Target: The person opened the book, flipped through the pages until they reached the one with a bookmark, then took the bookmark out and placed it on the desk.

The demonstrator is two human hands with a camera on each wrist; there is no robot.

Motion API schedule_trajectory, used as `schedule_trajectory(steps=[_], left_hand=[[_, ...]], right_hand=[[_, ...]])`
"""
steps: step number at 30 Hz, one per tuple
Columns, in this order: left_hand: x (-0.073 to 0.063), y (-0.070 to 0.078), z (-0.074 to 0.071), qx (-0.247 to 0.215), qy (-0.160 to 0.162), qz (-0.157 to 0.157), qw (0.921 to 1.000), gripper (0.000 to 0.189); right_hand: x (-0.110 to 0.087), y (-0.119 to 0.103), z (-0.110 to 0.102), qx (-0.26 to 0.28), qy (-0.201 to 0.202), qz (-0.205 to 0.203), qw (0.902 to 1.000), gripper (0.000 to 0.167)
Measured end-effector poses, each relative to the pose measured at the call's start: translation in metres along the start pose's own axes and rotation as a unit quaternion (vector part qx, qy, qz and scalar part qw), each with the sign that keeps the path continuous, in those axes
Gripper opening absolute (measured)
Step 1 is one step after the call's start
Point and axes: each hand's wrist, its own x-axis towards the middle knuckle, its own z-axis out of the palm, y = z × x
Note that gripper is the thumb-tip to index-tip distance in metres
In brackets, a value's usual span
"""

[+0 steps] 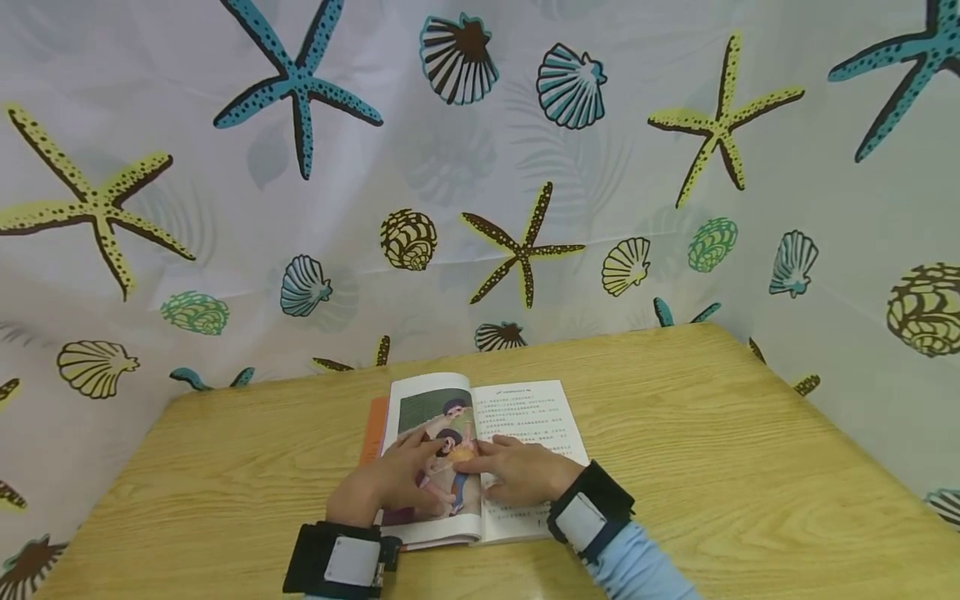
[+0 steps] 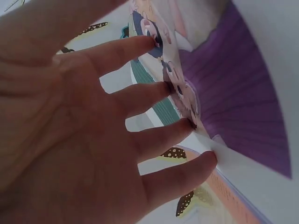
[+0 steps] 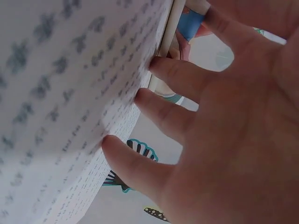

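Note:
An open book (image 1: 525,408) lies on the wooden table, an illustrated page on its left side and printed text on its right. My left hand (image 1: 401,479) rests on the picture page, and the left wrist view shows its spread fingertips touching the paper (image 2: 243,93). Across the book's middle, my right hand (image 1: 521,471) touches the pages, its index finger reaching over the fold onto the picture. In the right wrist view the other fingertips of that hand (image 3: 224,126) press the text page (image 3: 70,93) beside the fold.
An orange edge (image 1: 372,429) shows along the book's left side. The wood-grain table (image 1: 712,433) extends around it. Behind and to the right hangs a white cloth (image 1: 480,158) printed with starfish and shells. Each wrist wears a black band (image 1: 333,560).

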Motion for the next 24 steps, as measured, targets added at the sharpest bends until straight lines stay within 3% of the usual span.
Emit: schedule_trajectory(steps=[4,8,16,24], left_hand=[[0.002,-0.002,0.001,-0.002,-0.008,-0.020,0.9998,0.084],[0.002,0.001,0.000,0.000,-0.009,-0.037,0.9993,0.085],[0.003,0.006,0.001,0.020,-0.011,-0.050,0.9985,0.086],[0.004,0.009,0.002,0.021,-0.016,-0.059,0.9979,0.086]], right_hand=[[0.001,0.004,-0.002,-0.008,0.004,0.005,1.0000,0.058],[0.000,0.015,-0.005,0.000,0.012,0.045,0.9989,0.068],[-0.012,0.058,-0.015,0.021,0.027,0.117,0.9925,0.062],[-0.020,0.083,-0.025,0.083,0.031,0.140,0.9862,0.066]])
